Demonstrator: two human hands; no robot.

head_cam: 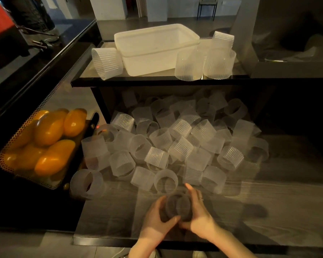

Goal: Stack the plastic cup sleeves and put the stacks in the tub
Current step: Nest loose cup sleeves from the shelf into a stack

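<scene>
Covering the wooden table (268, 211), loose sleeves (175, 142).

1. Left hand (158, 218): is showing bare, with no glove and no ring in sight; its forearm is showing no sleeve
2. Right hand (199, 215): is wearing a thin, pale ring on one finger
3. Right forearm (229, 243): is showing bare to the frame edge, with no sleeve, watch or band
</scene>
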